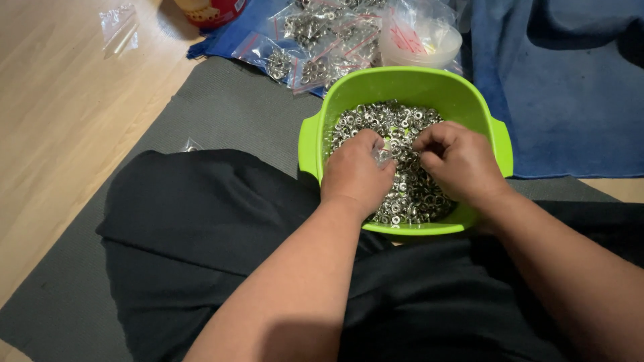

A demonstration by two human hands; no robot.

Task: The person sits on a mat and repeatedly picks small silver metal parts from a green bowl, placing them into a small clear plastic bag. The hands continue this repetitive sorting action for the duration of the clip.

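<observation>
In the head view, both hands are inside the green tub (409,84), over its heap of small silver eyelets (402,127). The left hand (355,171) pinches a small clear bag (382,157) at the heap's middle, fingers curled tight on it. The right hand (459,161) sits just right of the bag, fingers bunched narrow, seemingly gripping eyelets. Filled clear bags (315,40) lie beyond the tub's far rim.

Green square tub (322,127) sits upright against the lap, heaped with small silver metal rings (409,188), shiny and loose.
</observation>
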